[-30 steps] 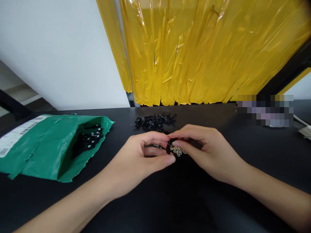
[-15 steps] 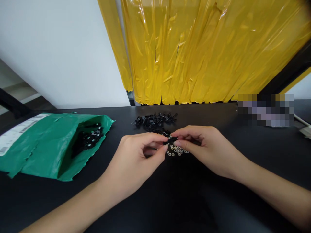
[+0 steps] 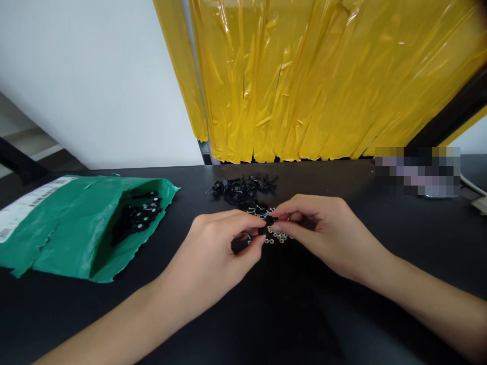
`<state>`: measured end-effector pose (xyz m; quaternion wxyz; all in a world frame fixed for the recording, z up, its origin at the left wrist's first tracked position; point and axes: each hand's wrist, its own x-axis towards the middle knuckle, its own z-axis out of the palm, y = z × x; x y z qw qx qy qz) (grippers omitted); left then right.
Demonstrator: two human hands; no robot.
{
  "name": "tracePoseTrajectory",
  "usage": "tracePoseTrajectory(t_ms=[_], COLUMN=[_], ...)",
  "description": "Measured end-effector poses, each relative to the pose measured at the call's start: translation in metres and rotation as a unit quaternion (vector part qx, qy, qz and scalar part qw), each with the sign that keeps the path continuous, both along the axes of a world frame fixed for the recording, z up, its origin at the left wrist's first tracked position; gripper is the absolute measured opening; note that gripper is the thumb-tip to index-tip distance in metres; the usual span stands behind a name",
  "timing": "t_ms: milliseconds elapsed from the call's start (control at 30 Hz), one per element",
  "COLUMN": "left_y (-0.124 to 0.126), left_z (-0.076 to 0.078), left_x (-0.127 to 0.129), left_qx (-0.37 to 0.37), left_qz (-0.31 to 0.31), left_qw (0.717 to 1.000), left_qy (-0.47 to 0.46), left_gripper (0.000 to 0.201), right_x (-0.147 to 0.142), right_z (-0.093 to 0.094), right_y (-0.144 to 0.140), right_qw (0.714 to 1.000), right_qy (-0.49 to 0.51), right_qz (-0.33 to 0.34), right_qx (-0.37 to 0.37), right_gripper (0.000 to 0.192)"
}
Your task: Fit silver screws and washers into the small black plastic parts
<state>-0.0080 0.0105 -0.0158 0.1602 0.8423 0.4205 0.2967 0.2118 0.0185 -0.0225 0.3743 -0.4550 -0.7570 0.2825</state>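
Observation:
Over the middle of the black table, my right hand (image 3: 323,223) pinches a small black plastic part (image 3: 270,220) between thumb and fingers. My left hand (image 3: 224,246) meets the same part from the other side, its index fingertip against it and its thumb a little lower. The fingertips hide much of the part. Just below and behind it lie several small metal rings (image 3: 280,237), like washers or nuts, and several thin silvery pieces (image 3: 259,209), perhaps screws. A heap of black plastic parts (image 3: 241,187) is farther back.
On the left, a torn green mailing bag (image 3: 72,228) lies with its mouth towards me, holding black parts with silvery round spots (image 3: 142,218). Yellow plastic sheeting (image 3: 304,91) and a white panel (image 3: 114,86) stand behind the table (image 3: 266,314). A blurred-out object (image 3: 418,175) and cable (image 3: 474,187) lie right.
My left thumb and index finger have spread slightly apart at the part. My right hand has shifted slightly, and more of the silvery pieces behind the fingers show.

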Motion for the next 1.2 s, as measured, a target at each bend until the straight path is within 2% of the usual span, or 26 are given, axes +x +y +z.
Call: tracePoseTrajectory(t_ms=[167,367,500,667,867,1033,1200], left_y=[-0.0001,-0.0004,-0.0010,-0.0001,0.0000,-0.0001,0.0004], left_z=[-0.0004,0.0015,0.0019,-0.0010,-0.0040,-0.0044,-0.0044], left_x=[0.0001,0.0009,0.0013,0.0025,0.0032,0.0043,0.0049], left_qx=[-0.002,0.005,0.004,0.020,0.018,0.021,0.018], left_qz=[-0.006,-0.009,-0.016,-0.027,-0.041,-0.066,-0.061], left_qw=[1.000,1.000,1.000,0.997,0.996,0.994,0.993], left_qy=[0.005,-0.008,-0.020,-0.067,-0.075,-0.086,-0.098], left_gripper=[0.014,0.013,0.013,0.015,0.015,0.020,0.021], right_x=[0.0018,0.0012,0.0011,0.0013,0.0015,0.0017,0.0008], right_z=[0.0008,-0.0030,-0.0026,0.0003,0.0027,0.0050,0.0045], right_y=[0.0000,0.0018,0.0010,0.0004,-0.0002,-0.0022,-0.0010], right_qw=[1.000,0.997,0.998,0.995,0.997,0.996,0.993], right_qy=[-0.012,0.024,0.002,0.002,-0.063,-0.080,-0.045], right_qz=[0.000,0.012,0.018,0.015,0.022,0.037,0.040], right_qx=[0.000,-0.070,-0.066,-0.096,-0.041,-0.034,-0.098], right_gripper=[0.008,0.018,0.011,0.008,0.008,0.010,0.010])
